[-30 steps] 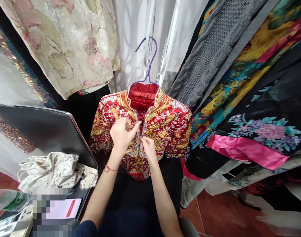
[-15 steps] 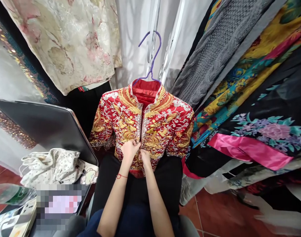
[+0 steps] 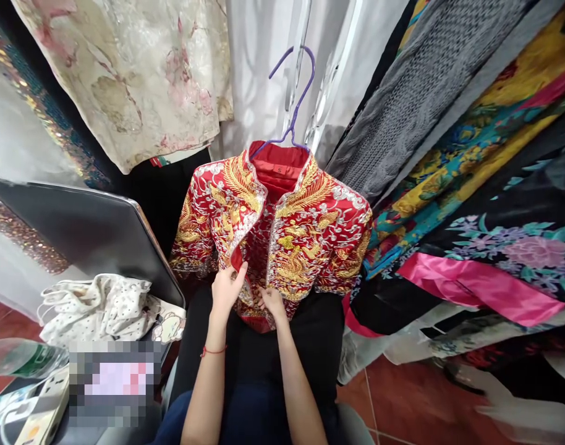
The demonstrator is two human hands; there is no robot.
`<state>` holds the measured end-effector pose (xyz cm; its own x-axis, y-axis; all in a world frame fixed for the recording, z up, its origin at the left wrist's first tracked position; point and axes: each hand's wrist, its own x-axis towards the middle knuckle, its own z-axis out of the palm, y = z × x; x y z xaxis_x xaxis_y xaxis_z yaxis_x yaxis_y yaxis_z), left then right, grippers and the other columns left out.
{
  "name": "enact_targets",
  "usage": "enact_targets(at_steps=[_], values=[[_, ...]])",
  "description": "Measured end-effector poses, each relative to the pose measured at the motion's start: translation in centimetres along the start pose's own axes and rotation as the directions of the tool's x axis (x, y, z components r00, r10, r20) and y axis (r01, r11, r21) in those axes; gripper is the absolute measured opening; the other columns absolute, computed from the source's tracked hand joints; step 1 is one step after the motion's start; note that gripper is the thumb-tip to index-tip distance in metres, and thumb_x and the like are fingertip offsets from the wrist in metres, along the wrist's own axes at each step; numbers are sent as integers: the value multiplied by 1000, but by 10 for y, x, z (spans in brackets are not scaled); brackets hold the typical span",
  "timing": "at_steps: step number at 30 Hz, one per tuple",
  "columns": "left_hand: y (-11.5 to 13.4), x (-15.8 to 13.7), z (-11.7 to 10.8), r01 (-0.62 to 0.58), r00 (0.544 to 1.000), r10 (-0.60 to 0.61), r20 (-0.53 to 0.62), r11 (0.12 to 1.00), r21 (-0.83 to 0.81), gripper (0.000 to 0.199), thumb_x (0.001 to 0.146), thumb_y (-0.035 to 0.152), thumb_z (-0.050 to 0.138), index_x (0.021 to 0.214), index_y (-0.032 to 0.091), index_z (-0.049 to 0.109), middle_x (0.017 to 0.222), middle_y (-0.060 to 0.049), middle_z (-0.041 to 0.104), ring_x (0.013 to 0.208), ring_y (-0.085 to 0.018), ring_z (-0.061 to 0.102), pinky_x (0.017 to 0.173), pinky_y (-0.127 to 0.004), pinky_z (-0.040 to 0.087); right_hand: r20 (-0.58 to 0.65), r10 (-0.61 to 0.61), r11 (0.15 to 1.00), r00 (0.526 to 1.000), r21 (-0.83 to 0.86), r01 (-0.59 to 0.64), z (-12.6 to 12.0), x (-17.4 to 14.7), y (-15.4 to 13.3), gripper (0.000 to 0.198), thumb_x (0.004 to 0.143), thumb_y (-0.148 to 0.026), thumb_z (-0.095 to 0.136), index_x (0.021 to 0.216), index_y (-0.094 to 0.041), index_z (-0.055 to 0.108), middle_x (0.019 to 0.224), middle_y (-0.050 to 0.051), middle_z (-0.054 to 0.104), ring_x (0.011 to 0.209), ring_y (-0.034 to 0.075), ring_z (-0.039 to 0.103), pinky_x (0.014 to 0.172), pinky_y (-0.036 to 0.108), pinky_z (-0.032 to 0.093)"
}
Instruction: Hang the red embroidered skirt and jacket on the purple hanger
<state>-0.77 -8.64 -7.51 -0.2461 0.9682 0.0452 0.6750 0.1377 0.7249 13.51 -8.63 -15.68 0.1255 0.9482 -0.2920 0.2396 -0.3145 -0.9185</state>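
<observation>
A red jacket (image 3: 319,228) with gold and silver embroidery hangs on a purple hanger (image 3: 305,93) and rests against my lap. Its stand collar is spread, and the front is parted so the inner side shows. My left hand (image 3: 227,285) pinches the left front edge and folds it outward. Lower down, my right hand (image 3: 272,303) is at the other front edge near the hem, fingers partly bent against the fabric; whether it grips the cloth is hard to make out.
Hanging clothes crowd both sides: a floral cream garment (image 3: 171,80), a grey cable knit (image 3: 431,80) and a black flowered garment (image 3: 505,247). At left are a dark panel (image 3: 78,228), a spotted cloth (image 3: 97,309), a plastic bottle (image 3: 27,358) and a power strip (image 3: 46,402).
My left hand has moved left, drawing the jacket's left front edge away, so the closed front now gapes. My right hand has dropped slightly. The view has shifted a little.
</observation>
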Motion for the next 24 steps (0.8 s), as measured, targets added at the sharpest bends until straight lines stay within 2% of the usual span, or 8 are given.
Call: enact_targets(at_steps=[5, 8, 10, 11, 13, 17, 19, 24], values=[[16, -1, -24, 59, 988, -42, -150, 992, 112, 38, 85, 46, 59, 61, 21, 43, 61, 3, 58, 62, -14, 55, 60, -24, 29, -70, -365, 929, 928, -88, 359, -50, -23, -97, 25, 93, -43, 56, 88, -21, 67, 79, 2, 69, 73, 16, 63, 75, 28, 50], [41, 11, -46, -62, 965, 100, -242, 985, 162, 21, 84, 31, 59, 70, 22, 46, 64, 4, 58, 62, -13, 56, 59, -23, 29, -255, -843, 536, 473, -469, 702, -86, -35, -170, 28, 97, -37, 44, 87, -20, 64, 88, 7, 67, 86, 20, 61, 83, 35, 46], [63, 23, -64, -132, 936, 180, -301, 976, 173, 11, 83, 29, 61, 83, 23, 52, 68, 5, 61, 64, -14, 60, 61, -24, 32, -332, -916, 398, 224, -690, 605, -106, -33, -209, 29, 97, -40, 44, 93, -20, 64, 95, 12, 66, 96, 25, 58, 89, 41, 42], [74, 29, -73, -147, 924, 197, -327, 974, 170, 14, 83, 30, 62, 93, 23, 55, 67, 4, 62, 66, -16, 62, 62, -24, 34, -344, -922, 384, 176, -758, 528, -114, -27, -223, 31, 97, -44, 46, 101, -19, 64, 105, 15, 65, 104, 28, 56, 92, 44, 40], [91, 41, -88, -167, 920, 206, -335, 976, 141, 24, 86, 33, 59, 107, 21, 56, 65, 2, 63, 67, -19, 65, 64, -26, 39, -340, -929, 371, 148, -833, 412, -125, -9, -237, 42, 95, -53, 47, 111, -17, 61, 113, 18, 62, 108, 32, 53, 93, 48, 38], [95, 60, -107, -238, 957, 208, -201, 961, -139, 23, 94, 31, 43, 98, 18, 61, 59, -2, 63, 62, -20, 68, 63, -28, 48, -271, -936, 337, 225, -871, 356, -135, 30, -229, 48, 98, -57, 39, 102, -15, 61, 93, 14, 64, 90, 28, 53, 89, 45, 37], [91, 68, -115, -294, 936, 222, -275, 921, -257, 22, 91, 22, 42, 101, 18, 61, 66, -2, 66, 65, -19, 69, 65, -27, 52, -248, -940, 322, 235, -872, 370, -137, 39, -220, 46, 98, -55, 39, 97, -15, 61, 88, 12, 64, 85, 26, 52, 88, 44, 36], [96, 103, -135, -486, 664, 312, -679, 871, -75, 37, 80, 8, 46, 115, 16, 56, 108, -10, 69, 101, -22, 68, 95, -34, 52, -222, -952, 291, 210, -868, 402, -137, 36, -214, 43, 99, -53, 39, 96, -16, 61, 87, 10, 65, 82, 24, 51, 86, 40, 35]])
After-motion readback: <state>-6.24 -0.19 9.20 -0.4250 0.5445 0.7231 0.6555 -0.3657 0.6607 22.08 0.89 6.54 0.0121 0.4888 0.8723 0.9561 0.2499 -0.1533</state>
